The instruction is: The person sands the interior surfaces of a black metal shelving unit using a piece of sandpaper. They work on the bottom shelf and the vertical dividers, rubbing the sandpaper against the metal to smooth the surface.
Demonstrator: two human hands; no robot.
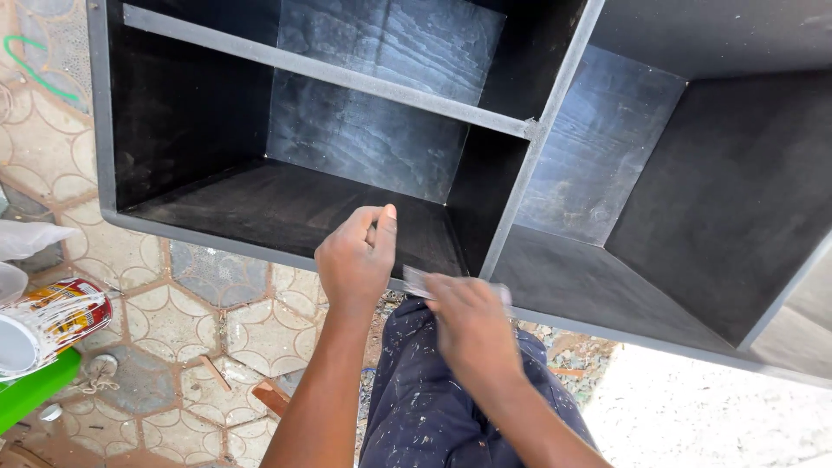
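A large black wooden cabinet (537, 130) lies on its back with open compartments facing up. My left hand (355, 256) rests on its grey front edge (217, 238), fingers curled with nothing in them, the thumb pointing up. My right hand (464, 316) is just to the right on the same edge, blurred, and presses a pale sheet of sandpaper (418, 279) against the rim. My knee in dark paint-spattered trousers (433, 407) is below both hands.
A paint can (48, 325) lies on its side on a green stool (30, 390) at the left. Wood scraps (270, 397) lie on the patterned tile floor (182, 321). Pale ground (693, 416) shows at lower right.
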